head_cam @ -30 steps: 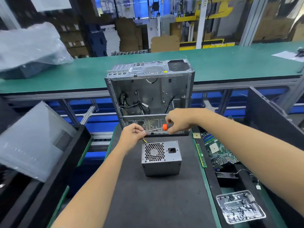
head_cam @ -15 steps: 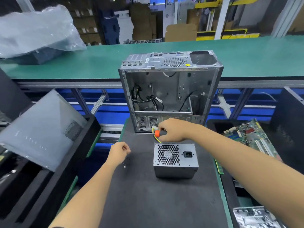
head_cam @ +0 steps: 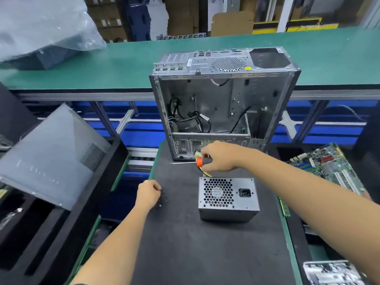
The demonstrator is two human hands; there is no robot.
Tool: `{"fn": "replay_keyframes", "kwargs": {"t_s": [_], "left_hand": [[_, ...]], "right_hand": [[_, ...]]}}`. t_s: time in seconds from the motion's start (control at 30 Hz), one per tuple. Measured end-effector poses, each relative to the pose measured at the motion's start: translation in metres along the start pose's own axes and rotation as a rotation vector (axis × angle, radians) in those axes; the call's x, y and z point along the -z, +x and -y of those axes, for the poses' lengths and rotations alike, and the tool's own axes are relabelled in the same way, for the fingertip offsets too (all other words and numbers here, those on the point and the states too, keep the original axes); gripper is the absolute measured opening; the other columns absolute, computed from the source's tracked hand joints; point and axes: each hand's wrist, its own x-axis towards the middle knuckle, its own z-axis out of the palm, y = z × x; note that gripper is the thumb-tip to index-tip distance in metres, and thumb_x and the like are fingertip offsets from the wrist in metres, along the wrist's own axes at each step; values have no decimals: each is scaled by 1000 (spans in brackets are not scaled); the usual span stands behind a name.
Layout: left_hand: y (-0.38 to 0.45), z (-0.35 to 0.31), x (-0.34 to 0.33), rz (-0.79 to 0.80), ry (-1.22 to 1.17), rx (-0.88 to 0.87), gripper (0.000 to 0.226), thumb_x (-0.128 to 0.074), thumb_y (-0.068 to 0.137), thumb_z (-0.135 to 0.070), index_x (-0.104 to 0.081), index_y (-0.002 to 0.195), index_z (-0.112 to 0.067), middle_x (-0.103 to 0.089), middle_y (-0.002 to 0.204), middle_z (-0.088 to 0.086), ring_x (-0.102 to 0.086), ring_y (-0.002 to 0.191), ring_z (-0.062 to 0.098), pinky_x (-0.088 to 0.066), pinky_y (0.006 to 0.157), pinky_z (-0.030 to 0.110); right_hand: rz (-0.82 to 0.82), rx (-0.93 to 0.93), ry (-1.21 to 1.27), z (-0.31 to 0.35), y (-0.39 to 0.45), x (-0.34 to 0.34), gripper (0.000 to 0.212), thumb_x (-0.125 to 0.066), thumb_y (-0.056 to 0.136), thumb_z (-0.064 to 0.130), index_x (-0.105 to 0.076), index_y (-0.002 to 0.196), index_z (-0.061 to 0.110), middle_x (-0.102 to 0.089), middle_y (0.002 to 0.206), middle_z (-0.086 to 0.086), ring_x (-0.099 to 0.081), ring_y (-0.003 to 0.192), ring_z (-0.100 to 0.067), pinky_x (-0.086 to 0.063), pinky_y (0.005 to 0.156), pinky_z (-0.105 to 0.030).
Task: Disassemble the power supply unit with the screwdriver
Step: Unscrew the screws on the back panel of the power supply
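The grey power supply unit [head_cam: 228, 199] stands on the black mat [head_cam: 195, 249], its fan grille and socket facing me, yellow wires trailing from its back. My right hand [head_cam: 220, 156] is just behind it and grips the screwdriver [head_cam: 198, 162] by its orange-and-black handle, with the shaft pointing left. My left hand [head_cam: 148, 194] rests loosely closed on the mat left of the unit, right beside several small dark screws [head_cam: 162, 199]. Whether it holds a screw is hidden.
An open, gutted computer case [head_cam: 224, 103] stands upright behind the power supply. A grey side panel [head_cam: 51, 157] leans in a black bin at left. A motherboard [head_cam: 329, 163] lies at right, a metal bracket [head_cam: 333, 272] at bottom right. A green conveyor [head_cam: 123, 60] runs behind.
My left hand has left the screwdriver tip and come down to the mat by the screws. My right hand has kept the screwdriver behind the unit; its shaft now shows, pointing left.
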Motion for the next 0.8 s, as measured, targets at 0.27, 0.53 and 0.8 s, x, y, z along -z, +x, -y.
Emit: {"fn": "replay_keyframes", "kwargs": {"t_s": [0.27, 0.53, 0.8], "left_hand": [[2, 5, 0, 5, -15, 0, 21, -63, 79, 5, -67, 70, -14, -68, 90, 12, -64, 85, 27, -54, 77, 33], [4, 7, -3, 3, -5, -6, 21, -60, 81, 5, -66, 71, -13, -69, 88, 10, -63, 81, 24, -51, 72, 30], [3, 8, -1, 10, 12, -22, 27, -49, 79, 4, -62, 72, -19, -67, 85, 6, -62, 81, 24, -51, 70, 30]], "right_hand": [[9, -20, 12, 2, -2, 2, 27, -59, 89, 34, -48, 79, 12, -47, 70, 0, -39, 61, -18, -28, 53, -31], [24, -32, 16, 1, -1, 1, 28, -60, 88, 35, -47, 73, 15, -48, 69, 0, -41, 62, -18, -29, 52, -29], [30, -47, 21, 1, -1, -1, 28, -62, 87, 35, -48, 76, 13, -48, 71, -1, -41, 63, -20, -30, 54, -30]]}}
